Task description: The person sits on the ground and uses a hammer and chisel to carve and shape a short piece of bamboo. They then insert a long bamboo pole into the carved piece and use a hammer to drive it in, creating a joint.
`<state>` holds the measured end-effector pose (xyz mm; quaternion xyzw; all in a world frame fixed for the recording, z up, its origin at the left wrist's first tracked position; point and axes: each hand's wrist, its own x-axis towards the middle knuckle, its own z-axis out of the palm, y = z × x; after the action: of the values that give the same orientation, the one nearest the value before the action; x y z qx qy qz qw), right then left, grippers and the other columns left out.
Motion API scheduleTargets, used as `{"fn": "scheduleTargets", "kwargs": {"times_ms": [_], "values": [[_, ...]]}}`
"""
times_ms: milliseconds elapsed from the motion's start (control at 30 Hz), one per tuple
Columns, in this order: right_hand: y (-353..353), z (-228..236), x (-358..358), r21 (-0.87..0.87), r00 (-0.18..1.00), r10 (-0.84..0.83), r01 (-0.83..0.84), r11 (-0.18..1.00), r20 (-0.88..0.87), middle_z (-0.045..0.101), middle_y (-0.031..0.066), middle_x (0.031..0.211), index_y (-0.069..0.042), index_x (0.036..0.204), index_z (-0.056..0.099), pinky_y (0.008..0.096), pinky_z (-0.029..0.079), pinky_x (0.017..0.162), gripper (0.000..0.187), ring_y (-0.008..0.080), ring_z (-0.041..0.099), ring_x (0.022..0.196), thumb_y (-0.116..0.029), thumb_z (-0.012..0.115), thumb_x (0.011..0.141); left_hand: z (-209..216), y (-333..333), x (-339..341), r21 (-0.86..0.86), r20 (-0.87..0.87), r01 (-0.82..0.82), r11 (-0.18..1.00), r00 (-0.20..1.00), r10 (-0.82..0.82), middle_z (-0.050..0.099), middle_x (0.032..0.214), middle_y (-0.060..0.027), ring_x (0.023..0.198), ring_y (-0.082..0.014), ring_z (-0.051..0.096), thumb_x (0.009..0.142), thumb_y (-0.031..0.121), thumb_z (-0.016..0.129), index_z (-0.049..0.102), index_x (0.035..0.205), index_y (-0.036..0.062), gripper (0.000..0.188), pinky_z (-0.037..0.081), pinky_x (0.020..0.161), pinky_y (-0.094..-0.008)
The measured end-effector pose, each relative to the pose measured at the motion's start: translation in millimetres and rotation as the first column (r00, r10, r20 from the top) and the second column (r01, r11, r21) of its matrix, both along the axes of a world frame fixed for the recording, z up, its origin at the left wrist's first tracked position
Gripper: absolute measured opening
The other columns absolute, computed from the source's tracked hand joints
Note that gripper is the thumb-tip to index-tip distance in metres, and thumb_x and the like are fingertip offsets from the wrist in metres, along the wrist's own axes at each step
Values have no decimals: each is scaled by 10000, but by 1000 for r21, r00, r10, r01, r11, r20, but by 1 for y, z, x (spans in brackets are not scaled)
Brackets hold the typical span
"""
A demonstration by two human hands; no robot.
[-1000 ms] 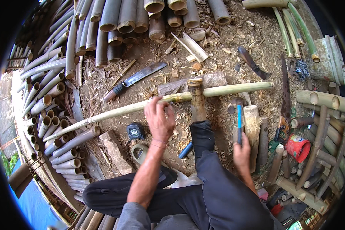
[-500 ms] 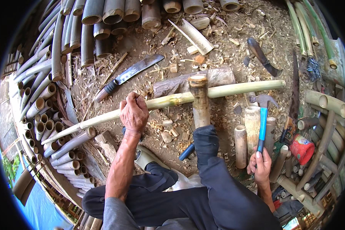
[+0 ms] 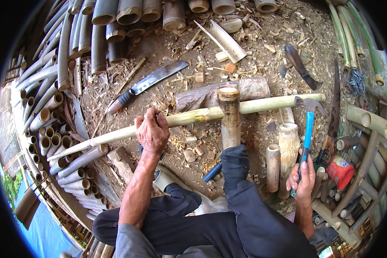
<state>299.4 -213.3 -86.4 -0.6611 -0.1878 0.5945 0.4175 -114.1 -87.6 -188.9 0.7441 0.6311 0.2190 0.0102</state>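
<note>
A long pale bamboo pole slants across the ground in front of me, its thicker end to the right. My left hand is closed over it left of the middle, knuckles up, fingertips partly hidden. Across the pole lies a short thick bamboo piece that extends from the dark cloth at the end of my right trouser leg. My right hand grips a claw hammer by its blue handle. The hammer's metal head overlaps the pole's right part in view; whether they touch, I cannot tell.
A rough log lies behind the pole. Beyond it are a broad-bladed machete and a dark-handled blade. Cut bamboo tubes are stacked at left and far. Short bamboo pieces, a saw and a red container sit at right.
My right hand has shifted to the right with the hammer, whose head has tilted right and moved up toward the pole. The left hand keeps its place on the pole. The view has shifted slightly.
</note>
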Motion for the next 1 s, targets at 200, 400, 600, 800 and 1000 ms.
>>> {"fn": "scheduleTargets", "kwargs": {"times_ms": [200, 400, 600, 800, 1000], "values": [[2, -3, 3, 17, 997, -64, 65, 998, -52, 401, -6, 627, -56, 1440, 369, 250, 440, 384, 412, 53, 377, 398, -233, 381, 1069, -2, -3, -1, -17, 16, -11, 1000, 1000, 11, 624, 725, -53, 596, -247, 586, 944, 103, 582, 481, 1105, 65, 193, 410, 757, -380], [-6, -7, -1, 27, 994, -54, 57, 998, -99, 421, -1, 641, -58, 1451, 354, 268, 459, 396, 417, 61, 396, 409, -214, 384, 1065, 1, -1, 1, -123, 6, -41, 992, 999, 42, 609, 681, -73, 606, -263, 586, 945, 105, 580, 503, 1108, 47, 189, 425, 786, -384], [0, -4, -5, 58, 989, 60, -53, 997, -133, 509, 56, 765, -23, 1327, 406, 235, 424, 394, 326, 67, 429, 458, -126, 415, 1019, 9, -2, 2, -144, 11, -110, 983, 994, 112, 609, 851, -123, 777, -280, 597, 945, 123, 591, 541, 1063, 55, 145, 422, 852, -404], [-13, -12, -34, 228, 976, 125, -164, 960, 177, 492, 21, 720, 1, 1387, 368, 216, 374, 404, 401, 56, 412, 465, -113, 436, 1010, 30, -24, 82, -356, 591, -187, 915, 714, 376, 614, 902, -33, 799, -119, 590, 949, 179, 651, 634, 1028, 59, 145, 514, 673, -236], [-5, -21, -49, 258, 974, 147, -189, 947, 172, 549, 37, 838, 33, 1279, 440, 212, 411, 518, 355, 69, 479, 583, -98, 510, 956, 9, -44, 162, -471, 718, -181, 864, 491, 494, 604, 859, -60, 716, -150, 571, 886, 86, 703, 674, 983, 12, 125, 494, 687, -292]]}}
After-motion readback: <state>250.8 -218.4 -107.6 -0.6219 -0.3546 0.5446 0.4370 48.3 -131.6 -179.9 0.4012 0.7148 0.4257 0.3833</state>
